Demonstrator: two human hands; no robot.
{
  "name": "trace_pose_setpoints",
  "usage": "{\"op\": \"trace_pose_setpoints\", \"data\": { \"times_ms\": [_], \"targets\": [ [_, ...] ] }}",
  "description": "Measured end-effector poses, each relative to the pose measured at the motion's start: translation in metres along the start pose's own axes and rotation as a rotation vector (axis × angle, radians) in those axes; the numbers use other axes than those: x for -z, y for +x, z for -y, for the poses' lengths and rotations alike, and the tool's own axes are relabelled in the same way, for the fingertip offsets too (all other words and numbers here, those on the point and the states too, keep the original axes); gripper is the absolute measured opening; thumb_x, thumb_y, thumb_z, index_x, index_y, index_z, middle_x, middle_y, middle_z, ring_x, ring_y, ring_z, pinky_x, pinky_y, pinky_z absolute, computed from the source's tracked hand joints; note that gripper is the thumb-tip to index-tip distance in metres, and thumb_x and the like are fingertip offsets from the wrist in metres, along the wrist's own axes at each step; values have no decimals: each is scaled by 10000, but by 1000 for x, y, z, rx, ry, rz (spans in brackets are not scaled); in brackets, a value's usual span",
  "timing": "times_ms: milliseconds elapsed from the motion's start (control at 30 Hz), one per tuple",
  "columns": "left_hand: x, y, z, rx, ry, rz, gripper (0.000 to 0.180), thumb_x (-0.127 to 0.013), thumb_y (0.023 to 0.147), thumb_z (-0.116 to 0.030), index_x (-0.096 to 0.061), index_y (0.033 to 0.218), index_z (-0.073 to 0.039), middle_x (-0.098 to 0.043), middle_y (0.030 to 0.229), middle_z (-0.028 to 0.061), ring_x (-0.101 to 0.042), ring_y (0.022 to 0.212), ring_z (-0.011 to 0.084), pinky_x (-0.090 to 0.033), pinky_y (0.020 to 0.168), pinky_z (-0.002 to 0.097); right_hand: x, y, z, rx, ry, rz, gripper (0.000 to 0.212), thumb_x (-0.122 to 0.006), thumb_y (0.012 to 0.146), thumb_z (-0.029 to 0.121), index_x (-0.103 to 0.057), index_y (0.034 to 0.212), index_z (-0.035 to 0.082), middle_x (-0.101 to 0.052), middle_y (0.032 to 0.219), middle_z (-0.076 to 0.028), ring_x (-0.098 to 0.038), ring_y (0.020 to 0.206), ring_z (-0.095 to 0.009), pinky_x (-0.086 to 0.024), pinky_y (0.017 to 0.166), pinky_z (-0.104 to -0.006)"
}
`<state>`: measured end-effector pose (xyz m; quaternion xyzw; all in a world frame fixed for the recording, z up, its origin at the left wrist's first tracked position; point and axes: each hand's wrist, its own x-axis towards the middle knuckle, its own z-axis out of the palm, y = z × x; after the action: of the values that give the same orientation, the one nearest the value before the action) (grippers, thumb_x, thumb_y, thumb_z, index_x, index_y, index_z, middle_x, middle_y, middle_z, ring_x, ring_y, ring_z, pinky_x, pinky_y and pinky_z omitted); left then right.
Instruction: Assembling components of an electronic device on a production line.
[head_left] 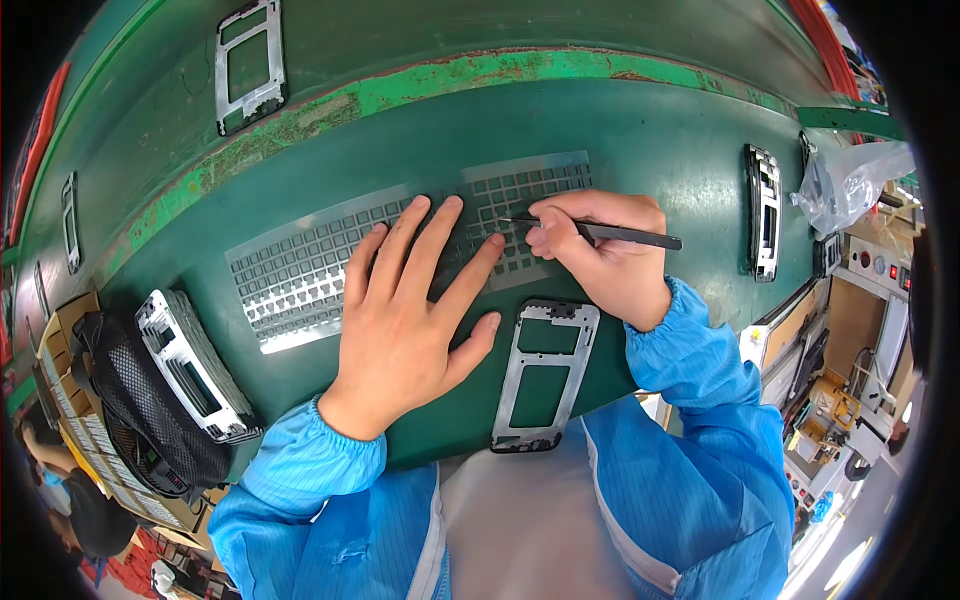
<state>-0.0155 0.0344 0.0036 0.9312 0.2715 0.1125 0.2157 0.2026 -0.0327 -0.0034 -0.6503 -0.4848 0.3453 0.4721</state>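
Note:
My left hand (405, 300) lies flat with its fingers spread, over the inner edges of two clear sheets. The left sheet (300, 265) carries rows of small dark rectangular stickers, some spots bare. On the right sheet (530, 180) there are similar rows. My right hand (605, 250) pinches a pair of black tweezers (635, 237), whose tips touch or hover over the right sheet near my left index finger; contact cannot be made out. Close to me, below the hands, a silver phone frame (545, 375) with two large openings rests on the green table.
A stack of phone frames (195, 370) stands at the left beside a black mesh bag (150, 410). Another stack (763, 212) stands at the right near a clear plastic bag (850, 185). Beyond the worn green ledge (440, 85) lies a single frame (250, 65).

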Motion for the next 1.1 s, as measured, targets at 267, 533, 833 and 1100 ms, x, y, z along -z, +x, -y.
{"op": "trace_pose_setpoints", "data": {
  "times_ms": [267,533,833,1100],
  "targets": [
    [1,-2,-3,-7,9,-14,575,-719,792,-315,-643,1350,-194,-448,1507,175,-405,1397,385,-306,1133,549,2,-3,4,-82,146,19,192,-669,897,-7,-720,1077,-48,-747,839,-134,-725,741,-163,-598,678,-278],
    [0,-5,-3,-95,19,-84,573,-725,793,-287,-634,1347,-174,-471,1495,158,-421,1398,363,-327,1130,531,16,-41,8,-116,291,-184,195,-626,966,61,-702,1086,-73,-730,794,-172,-698,667,-182,-582,616,-290],
    [-7,-18,-22,-449,-170,101,581,-786,711,-338,-688,1242,-123,-590,1411,111,-565,1312,287,-469,1066,475,30,-100,4,-165,295,-261,179,-609,969,44,-706,1064,-73,-728,774,-170,-704,661,-201,-588,608,-307],
    [-16,-30,-40,-369,-118,35,586,-801,699,-355,-696,1210,-87,-600,1384,147,-567,1304,332,-502,1030,469,32,-92,1,-200,283,-144,165,-616,958,33,-706,1046,-72,-731,777,-163,-713,678,-195,-594,615,-305]
  ]
}}
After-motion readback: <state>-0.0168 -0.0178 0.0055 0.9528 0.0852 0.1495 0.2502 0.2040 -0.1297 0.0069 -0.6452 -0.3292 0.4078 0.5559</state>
